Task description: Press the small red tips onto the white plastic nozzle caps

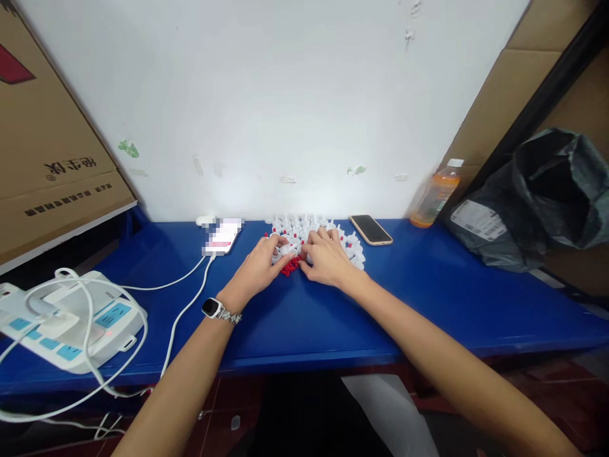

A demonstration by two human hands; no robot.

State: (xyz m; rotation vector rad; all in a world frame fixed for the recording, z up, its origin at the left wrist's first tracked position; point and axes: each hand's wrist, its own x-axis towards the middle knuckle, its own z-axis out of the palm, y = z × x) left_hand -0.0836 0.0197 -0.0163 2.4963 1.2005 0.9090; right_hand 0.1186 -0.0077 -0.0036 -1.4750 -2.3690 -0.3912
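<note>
Both hands rest on the blue worktop [419, 298], close together at the near edge of a heap of small white plastic parts [309, 230]. The left hand [259, 268] has its fingers curled forward, and the fingertips appear to pinch one white piece [287, 249]. The right hand [327, 257] lies just beside it, fingers bent over the same spot; whether they grip anything cannot be told, the parts being too small. Directly beneath the fingertips of both hands sits a little pile of red bits [290, 266], touching the white heap.

The likely trouble is scatter. The red bits are tiny and loose, so a sideways brush of a finger could probably flick them across the smooth surface, toward the person's edge. The pinched piece could also slip, since so little of it shows between the fingertips.

Just beyond the right fingers lies a dark phone [371, 229], and left of the left fingers a second phone [222, 238] on a white cable [188, 304]; a sweeping wrist might snag that cable. The orange bottle [435, 202] stands well apart to the right.
</note>
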